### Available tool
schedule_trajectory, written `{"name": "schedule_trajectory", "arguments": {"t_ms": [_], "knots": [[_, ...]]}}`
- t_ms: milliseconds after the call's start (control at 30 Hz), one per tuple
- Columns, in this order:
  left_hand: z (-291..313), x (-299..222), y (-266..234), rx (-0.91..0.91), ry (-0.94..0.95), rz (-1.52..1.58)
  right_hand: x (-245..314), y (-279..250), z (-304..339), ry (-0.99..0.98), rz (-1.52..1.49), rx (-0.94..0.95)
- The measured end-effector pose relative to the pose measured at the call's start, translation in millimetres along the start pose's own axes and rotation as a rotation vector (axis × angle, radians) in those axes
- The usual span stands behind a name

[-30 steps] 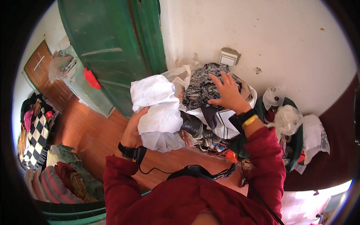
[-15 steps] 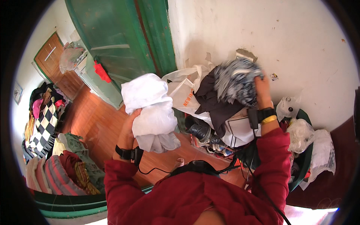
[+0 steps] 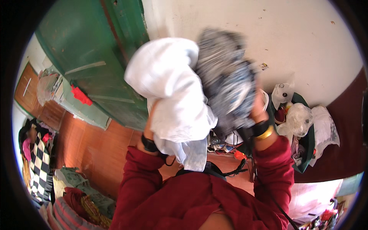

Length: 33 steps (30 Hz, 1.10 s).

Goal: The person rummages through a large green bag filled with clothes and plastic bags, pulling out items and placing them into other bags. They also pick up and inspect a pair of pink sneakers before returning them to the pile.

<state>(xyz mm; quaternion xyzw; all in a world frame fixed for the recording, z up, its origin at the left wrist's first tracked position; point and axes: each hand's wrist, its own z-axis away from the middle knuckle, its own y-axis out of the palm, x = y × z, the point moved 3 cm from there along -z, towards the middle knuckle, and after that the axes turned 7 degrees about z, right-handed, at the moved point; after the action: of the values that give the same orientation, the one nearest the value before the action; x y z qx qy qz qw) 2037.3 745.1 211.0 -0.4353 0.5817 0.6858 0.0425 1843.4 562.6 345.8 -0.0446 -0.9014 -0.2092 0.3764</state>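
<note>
A bundle of white cloth (image 3: 172,92) fills the middle of the view, raised in front of me, with a thinner pale piece hanging from its lower end. My left hand (image 3: 152,111) grips it from the left side; most of the fingers are hidden behind the cloth. Against its right side is a grey, black and white patterned garment (image 3: 234,92), blurred by motion. My right hand (image 3: 259,109) holds this garment at its right edge, its fingers partly covered. The dark cloth above it is too smeared to tell apart.
A green door (image 3: 88,57) stands behind, left of a white wall. To the right, a dark green tub (image 3: 306,153) holds clothes and plastic bags. Folded blankets (image 3: 73,211) and a black-and-white checked cloth (image 3: 39,165) lie at left. Shoes (image 3: 226,145) show below the bundles.
Both hands have lifted their bundles and brought them together. The patterned garment has come up off the pile by the white bag and moved left. The view has turned to the right.
</note>
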Motion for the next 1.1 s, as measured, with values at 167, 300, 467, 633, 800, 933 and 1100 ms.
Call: {"name": "schedule_trajectory", "arguments": {"t_ms": [167, 300, 467, 633, 800, 933, 1100], "knots": [[-8.3, 42.8, -52.5, 0.091, 0.099, -0.397, -64.3, 26.1, 26.8, 0.21, -0.005, -0.089], [15.2, 51.4, -8.0, 0.225, -0.012, 0.241, -99.2, 35.6, 36.1, 0.384, 0.113, -0.087], [34.5, -8.1, 17.4, 0.001, 0.699, -0.949, -74.6, 46.4, 32.8, 0.085, 0.755, 0.338], [14.1, -1.6, -10.2, -0.118, -0.023, -0.243, -16.6, 10.8, 26.8, 0.187, 1.043, 0.504], [-17.8, -32.4, 29.2, -0.03, -0.023, -0.201, 54.0, -91.8, 34.1, 0.101, 1.764, -0.181], [-66.1, -68.7, 80.1, 0.11, 0.061, -0.217, 48.5, -145.7, 77.1, 0.681, 1.513, -0.387], [-96.2, -7.6, 114.8, 0.327, -0.109, -0.403, 36.1, -157.2, 92.1, 0.439, 1.449, -0.459]]}}
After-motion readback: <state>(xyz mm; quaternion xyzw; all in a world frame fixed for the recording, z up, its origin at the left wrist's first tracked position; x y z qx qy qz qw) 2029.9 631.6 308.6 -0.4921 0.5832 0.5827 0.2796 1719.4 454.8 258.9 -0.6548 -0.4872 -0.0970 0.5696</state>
